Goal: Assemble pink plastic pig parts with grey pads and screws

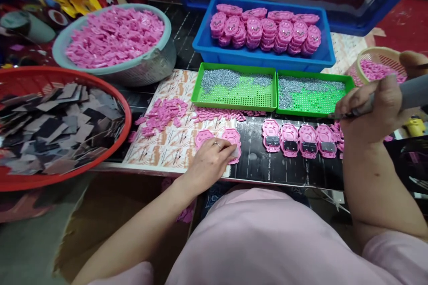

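My left hand [212,160] pinches a small grey plate [235,153] against a pink plastic shell [231,135] on the table. Another pink shell [203,137] lies beside it, partly under my fingers. Raised at the right, my right hand [376,104] is wrapped round a grey electric screwdriver [414,92], whose tip points left near the green tray. Between the hands stands a row of pink shells [289,139], with dark or grey plates across their lower parts. My right forearm hides the row's right end.
Two green trays [234,103] [314,109] hold small silvery screws. Behind them, a blue tray [267,56] carries stacked pink shells. A red basket [125,120] of flat plates and a pale basin [143,69] of pink parts stand left. Loose pink pieces [167,113] lie on the table.
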A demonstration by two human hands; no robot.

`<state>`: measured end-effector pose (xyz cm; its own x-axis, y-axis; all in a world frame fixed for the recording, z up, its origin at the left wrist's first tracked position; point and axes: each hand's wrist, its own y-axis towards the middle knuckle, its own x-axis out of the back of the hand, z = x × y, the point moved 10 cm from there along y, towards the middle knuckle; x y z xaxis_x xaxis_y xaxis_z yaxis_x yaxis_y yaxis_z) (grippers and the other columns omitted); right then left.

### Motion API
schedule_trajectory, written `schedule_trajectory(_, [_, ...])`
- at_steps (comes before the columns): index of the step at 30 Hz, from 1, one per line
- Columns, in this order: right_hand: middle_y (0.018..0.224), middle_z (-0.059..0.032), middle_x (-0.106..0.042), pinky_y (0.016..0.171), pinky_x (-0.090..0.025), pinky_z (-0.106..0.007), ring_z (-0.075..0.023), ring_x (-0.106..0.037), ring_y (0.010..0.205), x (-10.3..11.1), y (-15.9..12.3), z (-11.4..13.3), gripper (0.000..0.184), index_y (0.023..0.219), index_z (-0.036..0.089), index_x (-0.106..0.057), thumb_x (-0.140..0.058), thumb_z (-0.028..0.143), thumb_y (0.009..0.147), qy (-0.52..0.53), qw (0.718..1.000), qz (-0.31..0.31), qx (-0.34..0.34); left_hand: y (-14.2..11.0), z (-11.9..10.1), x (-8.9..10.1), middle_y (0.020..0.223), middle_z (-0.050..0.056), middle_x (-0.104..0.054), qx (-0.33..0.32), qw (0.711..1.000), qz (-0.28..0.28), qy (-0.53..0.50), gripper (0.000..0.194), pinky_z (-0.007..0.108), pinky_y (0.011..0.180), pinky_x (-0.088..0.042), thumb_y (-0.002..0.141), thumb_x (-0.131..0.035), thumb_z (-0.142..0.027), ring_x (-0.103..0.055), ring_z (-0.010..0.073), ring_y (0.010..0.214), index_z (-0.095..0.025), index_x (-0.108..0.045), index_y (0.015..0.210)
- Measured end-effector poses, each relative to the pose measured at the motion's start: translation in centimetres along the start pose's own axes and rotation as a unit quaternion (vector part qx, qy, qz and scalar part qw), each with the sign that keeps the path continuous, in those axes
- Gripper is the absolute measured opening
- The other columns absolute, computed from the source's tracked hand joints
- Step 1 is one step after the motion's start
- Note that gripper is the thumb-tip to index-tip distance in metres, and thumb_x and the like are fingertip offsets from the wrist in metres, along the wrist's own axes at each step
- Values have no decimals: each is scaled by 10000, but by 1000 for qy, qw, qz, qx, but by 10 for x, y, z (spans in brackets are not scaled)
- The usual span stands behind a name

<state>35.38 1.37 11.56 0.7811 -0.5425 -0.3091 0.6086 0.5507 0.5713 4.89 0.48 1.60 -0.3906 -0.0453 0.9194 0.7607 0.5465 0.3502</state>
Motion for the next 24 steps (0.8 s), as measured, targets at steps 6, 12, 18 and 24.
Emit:
schedule_trajectory(6, [392, 155, -432, 265, -276, -243, -97, -364, 262, -5, 17, -40, 387, 1005, 257, -445, -705, 394, 752, -25, 999, -20, 44, 35, -29, -23, 974, 92, -675, 0, 1000, 5, -30, 198, 376, 829, -530, 919, -557, -189, -587, 219, 894, -118, -658, 1074])
schedule_trajectory(12, [447, 138, -423, 278, -263, -270, -81, -337, 263, -14, 14, -58, 433, 1006, 276, -472, -757, 468, 742, -50, 998, 6, 37, 47, -30, -25, 973, 88, -682, 17, 999, -19, -44, 189, 369, 847, -539, 919, -573, -213, -596, 220, 908, -112, -650, 1059])
schedule_trajectory(18, [435, 128, -390, 331, -298, -287, -103, -376, 303, -14, 11, -59, 345, 1047, 305, -469, -675, 470, 824, -99, 994, 22, 28, 46, -28, -23, 984, 84, -682, 23, 998, -9, -53, 159, 370, 842, -539, 921, -572, -210, -596, 212, 912, -134, -656, 1033])
schedule_trajectory(24, [428, 138, -422, 329, -340, -275, -107, -421, 308, -15, 14, -62, 306, 964, 286, -451, -680, 391, 791, -87, 995, 41, 19, 46, -29, -25, 992, 86, -664, 29, 998, 6, -49, 166, 365, 842, -537, 919, -580, -216, -588, 215, 921, -130, -651, 1042])
